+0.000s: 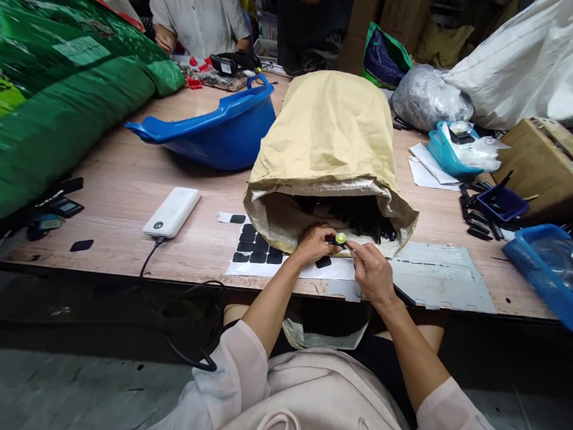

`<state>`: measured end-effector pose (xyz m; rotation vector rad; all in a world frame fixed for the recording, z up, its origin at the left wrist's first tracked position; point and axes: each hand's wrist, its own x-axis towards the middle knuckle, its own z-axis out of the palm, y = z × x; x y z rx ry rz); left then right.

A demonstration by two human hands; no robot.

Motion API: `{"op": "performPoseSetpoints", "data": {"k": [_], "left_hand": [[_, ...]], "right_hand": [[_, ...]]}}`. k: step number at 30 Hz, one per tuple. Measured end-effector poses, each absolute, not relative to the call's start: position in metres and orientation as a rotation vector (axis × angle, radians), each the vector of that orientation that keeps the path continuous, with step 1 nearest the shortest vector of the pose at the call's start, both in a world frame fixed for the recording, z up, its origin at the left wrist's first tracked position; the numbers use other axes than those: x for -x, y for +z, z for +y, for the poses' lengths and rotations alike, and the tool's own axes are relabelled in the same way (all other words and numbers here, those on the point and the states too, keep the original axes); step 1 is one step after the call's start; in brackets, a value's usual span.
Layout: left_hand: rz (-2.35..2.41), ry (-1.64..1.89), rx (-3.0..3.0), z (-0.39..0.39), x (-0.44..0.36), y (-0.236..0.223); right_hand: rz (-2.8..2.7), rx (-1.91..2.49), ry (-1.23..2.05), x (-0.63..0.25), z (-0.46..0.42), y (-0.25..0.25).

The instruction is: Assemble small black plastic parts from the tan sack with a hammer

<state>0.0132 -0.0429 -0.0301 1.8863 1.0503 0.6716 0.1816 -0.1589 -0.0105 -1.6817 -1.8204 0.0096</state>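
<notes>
My left hand (315,243) pinches a small black piece with a round yellow-green spot (340,238) at its end. Closed beside it, my right hand (372,271) grips a slim dark tool (404,295), whose rear end sticks out below the palm; its tip is too small to make out. Both hands are at the mouth of a large beige woven sack (334,132) lying on the table. Many black parts (361,215) are inside the sack. Under my wrists lies a white sheet with black rounded-square stickers (258,247).
A blue basin (214,128) and a white power bank (172,212) with a cable are to the left, near a big green sack (66,95). On the right are a grey flat sheet (442,275), a blue tray (562,272) and a cardboard box (552,161). A person (194,13) sits opposite.
</notes>
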Motion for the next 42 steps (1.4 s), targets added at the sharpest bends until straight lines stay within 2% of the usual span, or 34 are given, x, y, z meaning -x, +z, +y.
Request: {"op": "performPoseSetpoints", "data": {"k": [12, 17, 24, 27, 30, 34, 39, 42], "left_hand": [[1.085, 0.669, -1.873, -0.041, -0.014, -0.036], [1.084, 0.659, -1.937, -0.043, -0.013, -0.037], [1.051, 0.650, -1.983, -0.037, -0.013, -0.033], [1.013, 0.746, -1.996, -0.057, -0.004, -0.019], [0.853, 0.787, -1.982, -0.110, 0.016, -0.008], [0.508, 0.300, -1.958, -0.188, 0.038, -0.025], [1.007, -0.117, -1.897, -0.207, 0.029, -0.085], [1.170, -0.413, -1.894, -0.195, 0.016, -0.100]], "right_hand": [[-1.711, 1.679, 0.042, -0.196, -0.163, -0.009], [-1.683, 1.746, -0.120, -0.219, -0.161, -0.010], [-1.850, 1.768, -0.312, -0.244, -0.165, -0.039], [-1.863, 1.763, -0.330, -0.243, -0.165, -0.043], [-1.867, 1.776, -0.330, -0.241, -0.164, -0.042], [-1.863, 1.817, -0.331, -0.239, -0.164, -0.040], [-1.875, 1.805, -0.359, -0.239, -0.164, -0.041], [-1.870, 1.801, -0.386, -0.239, -0.164, -0.041]]}}
